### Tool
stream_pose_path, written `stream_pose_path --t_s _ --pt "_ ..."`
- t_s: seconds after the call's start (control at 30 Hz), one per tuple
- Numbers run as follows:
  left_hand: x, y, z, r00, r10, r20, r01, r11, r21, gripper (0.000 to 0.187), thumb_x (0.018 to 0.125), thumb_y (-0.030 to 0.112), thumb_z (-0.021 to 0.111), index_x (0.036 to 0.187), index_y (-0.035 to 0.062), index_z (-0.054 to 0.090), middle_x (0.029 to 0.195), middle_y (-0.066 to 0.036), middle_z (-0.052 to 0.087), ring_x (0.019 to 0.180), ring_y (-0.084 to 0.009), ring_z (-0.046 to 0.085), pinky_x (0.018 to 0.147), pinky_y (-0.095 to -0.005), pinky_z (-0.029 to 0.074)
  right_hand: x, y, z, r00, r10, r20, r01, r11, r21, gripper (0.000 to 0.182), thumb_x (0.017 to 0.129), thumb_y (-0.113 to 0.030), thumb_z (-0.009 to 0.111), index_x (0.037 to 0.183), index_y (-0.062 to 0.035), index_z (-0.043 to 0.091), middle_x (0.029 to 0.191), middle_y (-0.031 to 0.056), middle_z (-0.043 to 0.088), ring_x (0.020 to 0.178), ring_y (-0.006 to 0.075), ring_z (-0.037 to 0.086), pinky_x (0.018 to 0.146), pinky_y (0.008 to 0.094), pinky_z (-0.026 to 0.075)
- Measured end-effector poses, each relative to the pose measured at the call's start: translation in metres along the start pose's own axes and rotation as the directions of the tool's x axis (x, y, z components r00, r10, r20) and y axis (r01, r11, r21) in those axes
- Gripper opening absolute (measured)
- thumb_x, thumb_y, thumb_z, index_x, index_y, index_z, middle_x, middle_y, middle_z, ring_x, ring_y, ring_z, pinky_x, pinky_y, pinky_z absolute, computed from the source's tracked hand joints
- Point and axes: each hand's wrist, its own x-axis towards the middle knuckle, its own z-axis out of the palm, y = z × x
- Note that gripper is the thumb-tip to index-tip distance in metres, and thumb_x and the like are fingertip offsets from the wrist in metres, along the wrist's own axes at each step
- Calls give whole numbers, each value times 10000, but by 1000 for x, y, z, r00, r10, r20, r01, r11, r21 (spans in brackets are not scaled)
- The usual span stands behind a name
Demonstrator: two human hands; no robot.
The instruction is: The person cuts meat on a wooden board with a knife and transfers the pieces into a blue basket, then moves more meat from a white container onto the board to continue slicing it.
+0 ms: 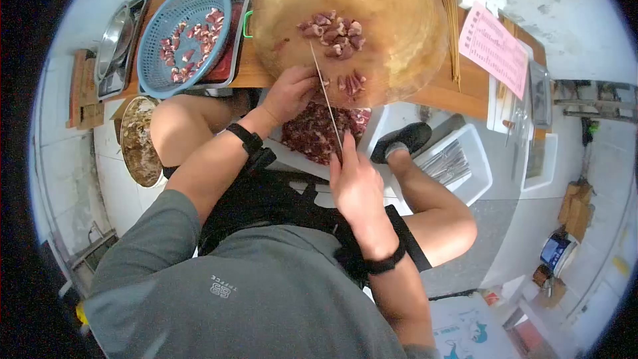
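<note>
A long knife (323, 83) is gripped by my right hand (359, 183), its blade slanting up across the near edge of a round wooden chopping board (405, 26). Close to the blade's left side, my left hand (292, 95) rests at the board's edge with fingers bent together; they seem to pinch a small piece of meat, mostly hidden. A pile of dark red meat chunks (335, 32) lies on the board beyond the blade. Some cut strips of meat (352, 84) are just right of it. Below the board, a white tub (377, 129) holds a heap of dark meat (312, 136).
Left of the board, a blue basket (147, 60) with meat pieces sits on a metal tray (240, 40). Wooden skewers (452, 40) and a pink printed sheet (493, 50) lie right. On the floor are a bucket (141, 149) and a white bin (484, 173) of metal skewers.
</note>
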Motion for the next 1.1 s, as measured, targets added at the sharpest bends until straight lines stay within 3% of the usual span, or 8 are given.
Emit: stream_pose_path --t_s 0.17,0.3,0.6,0.67,0.8,0.87,0.97,1.1 --pt "12 1 -5 1000 20 5 -20 999 26 285 761 -5 667 1041 47 689 1142 -151 659 1026 -370 624 885 -449 512 35 -8 6 991 -37 -126 42 998 38 505 998 -305 532 1439 -86 419 990 244 682 795 468 689 724 568 570" --pt "6 -5 -2 1000 27 -3 -27 999 42 272 765 -3 672 1033 42 687 1142 -148 658 1016 -373 624 885 -451 514 14 -12 5 996 10 -87 -12 999 -30 516 991 -313 541 1441 -85 433 975 236 683 784 459 691 720 565 571" --pt "5 5 -2 998 -52 -22 52 999 13 174 807 39 699 980 22 687 1072 -139 679 994 -357 634 871 -436 520 -27 24 -12 935 -61 -350 39 997 -70 482 955 -251 632 1367 -17 538 865 234 691 720 433 688 628 518 572" --pt "9 11 -5 973 -193 124 196 980 -16 195 856 96 699 1043 43 700 1102 -155 691 1055 -383 637 932 -442 522 -32 28 -21 918 -55 -392 56 998 -10 469 949 -211 644 1356 -1 541 880 254 692 757 429 688 663 515 565" --pt "33 2 4 955 -262 140 280 952 -127 228 865 166 707 1062 52 704 1116 -167 687 1065 -381 635 932 -440 520 -46 34 -25 911 -65 -407 96 994 56 455 935 -179 661 1332 17 558 866 255 684 766 437 680 689 528 547" --pt "46 -4 3 886 -438 150 457 881 -127 248 884 207 687 1081 58 699 1089 -176 684 1072 -385 629 930 -444 520 -54 35 -24 914 -82 -397 119 991 69 457 929 -174 667 1330 17 563 863 251 684 766 436 680 684 522 548" --pt "71 -21 9 949 -276 149 264 960 97 244 897 230 671 1071 60 693 1045 -179 685 1056 -386 629 920 -462 517 -65 35 -18 916 -107 -387 148 986 77 463 915 -176 675 1331 4 577 870 244 687 761 434 682 677 509 559" --pt "84 -29 16 944 -259 207 232 962 146 240 900 247 672 1045 55 688 1044 -177 679 1044 -391 623 911 -480 512 -66 33 -9 961 -116 -251 145 984 100 451 926 -199 664 1339 -35 586 882 244 689 760 435 688 685 524 567"
